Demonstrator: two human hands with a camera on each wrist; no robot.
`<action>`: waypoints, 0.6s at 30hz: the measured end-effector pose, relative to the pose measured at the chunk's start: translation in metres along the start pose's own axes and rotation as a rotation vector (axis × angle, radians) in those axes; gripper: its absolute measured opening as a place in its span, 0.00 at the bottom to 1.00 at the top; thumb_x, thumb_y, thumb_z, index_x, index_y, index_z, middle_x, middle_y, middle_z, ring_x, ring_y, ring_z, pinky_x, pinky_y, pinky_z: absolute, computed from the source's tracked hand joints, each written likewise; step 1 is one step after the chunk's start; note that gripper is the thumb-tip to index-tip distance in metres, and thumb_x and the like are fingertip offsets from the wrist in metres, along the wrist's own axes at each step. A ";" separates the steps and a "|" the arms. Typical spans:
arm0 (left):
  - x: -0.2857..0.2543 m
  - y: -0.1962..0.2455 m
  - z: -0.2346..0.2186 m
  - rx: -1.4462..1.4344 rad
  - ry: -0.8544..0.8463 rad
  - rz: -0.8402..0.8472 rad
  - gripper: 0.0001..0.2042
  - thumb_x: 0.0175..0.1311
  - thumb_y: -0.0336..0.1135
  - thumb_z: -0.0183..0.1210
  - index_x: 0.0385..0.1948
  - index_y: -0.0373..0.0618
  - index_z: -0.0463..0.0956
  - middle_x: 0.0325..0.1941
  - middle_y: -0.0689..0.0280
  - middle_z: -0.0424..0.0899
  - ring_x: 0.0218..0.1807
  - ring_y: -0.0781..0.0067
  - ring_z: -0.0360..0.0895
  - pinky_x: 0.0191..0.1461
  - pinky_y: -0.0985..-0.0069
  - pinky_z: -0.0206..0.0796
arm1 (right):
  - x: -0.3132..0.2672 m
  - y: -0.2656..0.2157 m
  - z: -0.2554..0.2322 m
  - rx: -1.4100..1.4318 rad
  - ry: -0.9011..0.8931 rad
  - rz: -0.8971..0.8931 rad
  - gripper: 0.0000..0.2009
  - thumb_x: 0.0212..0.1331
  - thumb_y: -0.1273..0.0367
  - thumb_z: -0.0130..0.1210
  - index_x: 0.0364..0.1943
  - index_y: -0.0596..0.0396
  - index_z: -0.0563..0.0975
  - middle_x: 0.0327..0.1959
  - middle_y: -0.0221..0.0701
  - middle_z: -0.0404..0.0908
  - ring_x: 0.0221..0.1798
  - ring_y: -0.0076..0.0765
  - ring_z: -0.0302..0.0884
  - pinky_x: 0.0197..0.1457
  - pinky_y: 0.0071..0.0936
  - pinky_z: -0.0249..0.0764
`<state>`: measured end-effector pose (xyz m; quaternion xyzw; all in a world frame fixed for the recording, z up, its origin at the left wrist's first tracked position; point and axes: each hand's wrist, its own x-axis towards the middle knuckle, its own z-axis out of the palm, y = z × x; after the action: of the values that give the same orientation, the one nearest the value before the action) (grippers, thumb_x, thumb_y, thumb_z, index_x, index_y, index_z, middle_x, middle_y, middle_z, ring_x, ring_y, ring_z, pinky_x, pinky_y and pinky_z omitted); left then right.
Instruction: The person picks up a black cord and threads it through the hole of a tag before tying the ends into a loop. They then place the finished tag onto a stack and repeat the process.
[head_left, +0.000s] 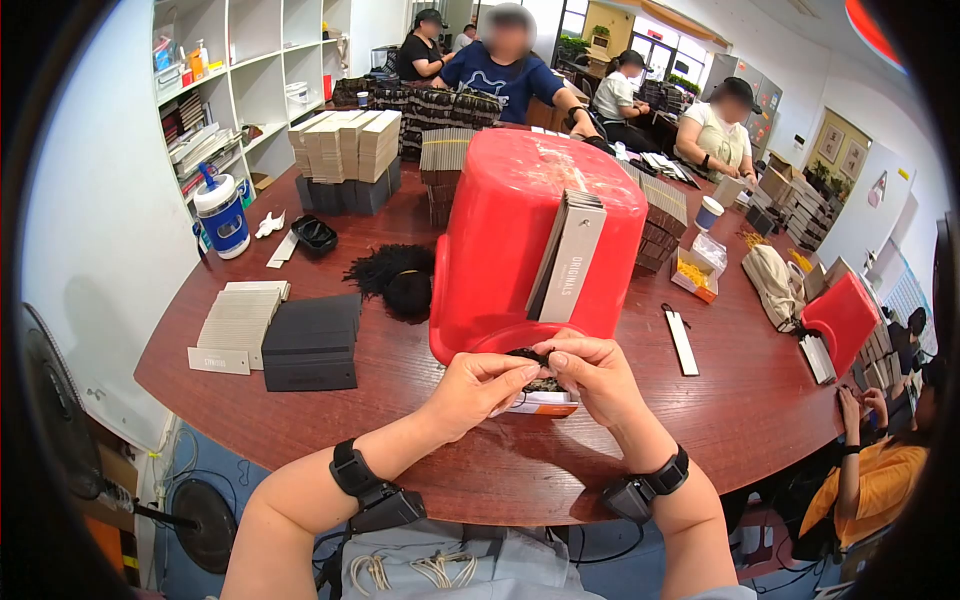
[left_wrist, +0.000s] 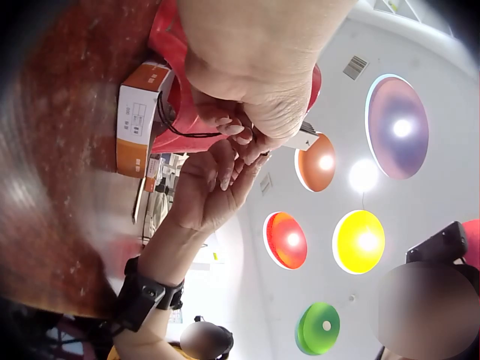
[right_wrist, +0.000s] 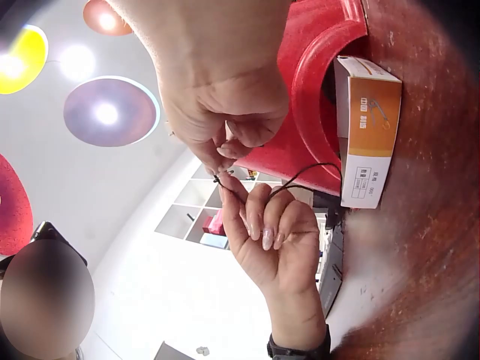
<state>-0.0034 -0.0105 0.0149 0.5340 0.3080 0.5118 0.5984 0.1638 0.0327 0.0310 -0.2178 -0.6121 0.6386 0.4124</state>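
Both hands meet in front of a red plastic bin. A thin black cord runs to the fingertips, where the left hand and the right hand pinch it close together. In the right wrist view a small dark knot or end shows between the fingertips. Below the hands is a small white and orange box with dark cords in it. Grey tags marked ORIGINALS lean against the bin.
Fanned light tags and dark cards lie at the left, a black tassel bundle behind them. One tag lies right of the bin. Stacks of tags, a cup and several people are farther back.
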 end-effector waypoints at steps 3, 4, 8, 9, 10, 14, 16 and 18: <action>0.000 0.000 0.000 -0.007 0.009 0.013 0.09 0.58 0.31 0.49 0.36 0.37 0.74 0.13 0.75 0.66 0.16 0.89 0.57 0.17 0.89 0.47 | 0.000 0.000 -0.001 -0.015 -0.021 -0.003 0.09 0.52 0.74 0.49 0.37 0.60 0.75 0.22 0.22 0.68 0.18 0.12 0.56 0.19 0.11 0.51; 0.000 -0.001 0.000 -0.010 0.010 0.018 0.09 0.58 0.31 0.49 0.35 0.37 0.74 0.13 0.75 0.66 0.16 0.90 0.57 0.17 0.89 0.47 | 0.000 0.000 0.000 -0.015 -0.021 -0.002 0.09 0.52 0.74 0.49 0.37 0.60 0.75 0.22 0.22 0.68 0.18 0.12 0.56 0.19 0.11 0.51; -0.001 0.000 0.000 -0.024 -0.010 0.029 0.09 0.58 0.30 0.49 0.35 0.37 0.75 0.14 0.74 0.67 0.16 0.89 0.57 0.17 0.89 0.47 | 0.000 -0.003 0.000 0.033 -0.024 0.008 0.09 0.50 0.77 0.48 0.37 0.60 0.75 0.23 0.22 0.69 0.18 0.12 0.57 0.20 0.11 0.52; -0.001 0.000 0.000 -0.025 -0.010 0.029 0.09 0.58 0.30 0.49 0.35 0.37 0.75 0.14 0.74 0.67 0.16 0.89 0.57 0.17 0.89 0.47 | 0.000 -0.003 -0.001 0.037 -0.009 0.025 0.10 0.50 0.78 0.48 0.37 0.60 0.75 0.23 0.22 0.69 0.19 0.12 0.57 0.20 0.11 0.52; -0.001 0.001 0.000 -0.028 -0.013 0.018 0.09 0.58 0.30 0.49 0.35 0.37 0.75 0.14 0.74 0.67 0.16 0.89 0.57 0.17 0.89 0.48 | 0.000 -0.002 -0.001 0.037 -0.008 0.025 0.10 0.50 0.78 0.48 0.37 0.60 0.75 0.23 0.22 0.69 0.19 0.12 0.57 0.20 0.11 0.52; -0.001 0.001 -0.001 -0.053 -0.031 0.009 0.09 0.57 0.31 0.49 0.35 0.37 0.75 0.14 0.74 0.67 0.16 0.89 0.58 0.17 0.89 0.48 | -0.001 -0.004 0.001 0.000 -0.040 -0.007 0.09 0.50 0.77 0.48 0.37 0.60 0.75 0.24 0.22 0.69 0.19 0.13 0.57 0.20 0.11 0.52; 0.000 -0.001 -0.003 -0.056 -0.032 0.014 0.09 0.57 0.31 0.49 0.35 0.37 0.75 0.15 0.73 0.69 0.16 0.89 0.58 0.17 0.89 0.49 | -0.001 -0.004 0.002 -0.007 -0.044 -0.018 0.09 0.50 0.77 0.48 0.37 0.60 0.75 0.24 0.23 0.69 0.19 0.13 0.57 0.20 0.11 0.52; 0.000 -0.002 -0.003 -0.060 -0.033 0.020 0.09 0.57 0.31 0.49 0.35 0.37 0.75 0.15 0.73 0.70 0.17 0.89 0.59 0.18 0.89 0.49 | -0.001 -0.004 0.001 -0.006 -0.057 -0.040 0.08 0.51 0.76 0.49 0.35 0.60 0.75 0.25 0.23 0.68 0.19 0.12 0.58 0.20 0.11 0.53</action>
<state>-0.0055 -0.0096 0.0121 0.5274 0.2771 0.5178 0.6139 0.1643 0.0311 0.0347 -0.1883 -0.6300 0.6342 0.4068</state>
